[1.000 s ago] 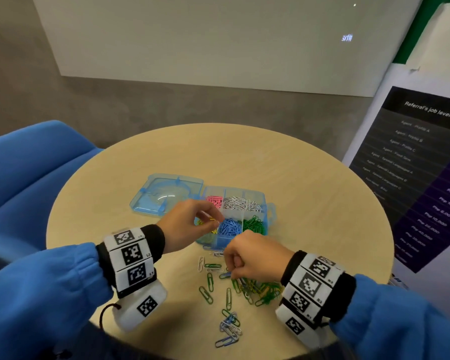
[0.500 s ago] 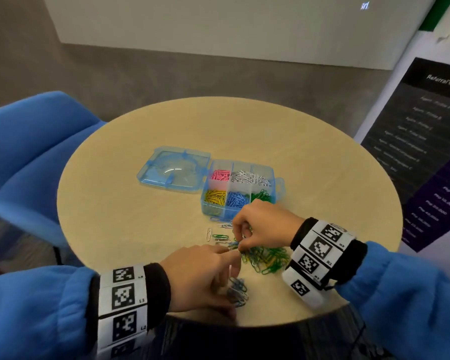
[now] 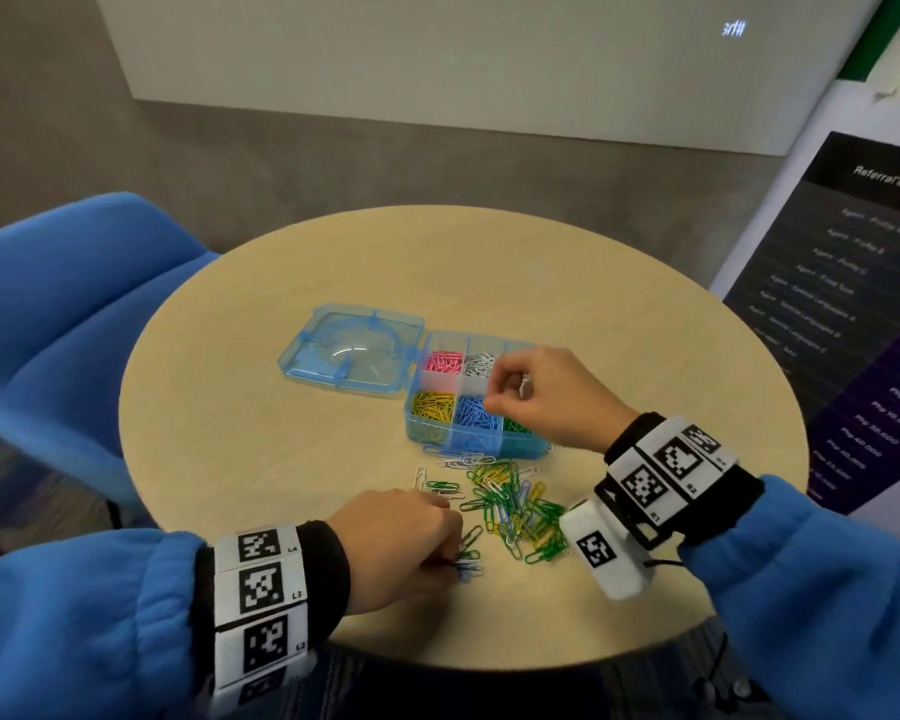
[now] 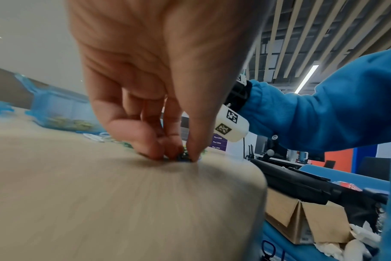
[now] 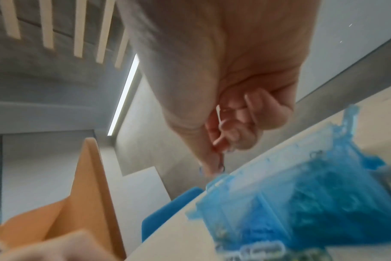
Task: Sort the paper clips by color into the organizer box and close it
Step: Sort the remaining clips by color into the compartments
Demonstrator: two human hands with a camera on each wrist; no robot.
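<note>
- The left hand (image 3: pixel 401 543) is low on the round, pale wooden worktop (image 3: pixel 261 459). Its fingers (image 4: pixel 145 141) are bent and pressed together, and they pinch a few small paper clips (image 3: pixel 467 566) at their tips.
- The big loose pile of green, yellow, blue and white wire paper clips (image 3: pixel 513 506) lies just past those fingers.
- The right hand (image 3: pixel 552 402) is up over the see-through blue plastic organizer box (image 3: pixel 471 444). Its fingers (image 5: pixel 252 114) are curled in and hold a thin white paper clip (image 5: pixel 219 115). A blue clip (image 5: pixel 221 166) hangs at the tips of the thumb and first finger.
- Under these fingers, the box has pink, white, yellow, blue and green clips, each colour in its own part.
- The clear blue box lid (image 3: pixel 352 348) lies open and flat, on the thumb side of the right hand, touching the box.
</note>
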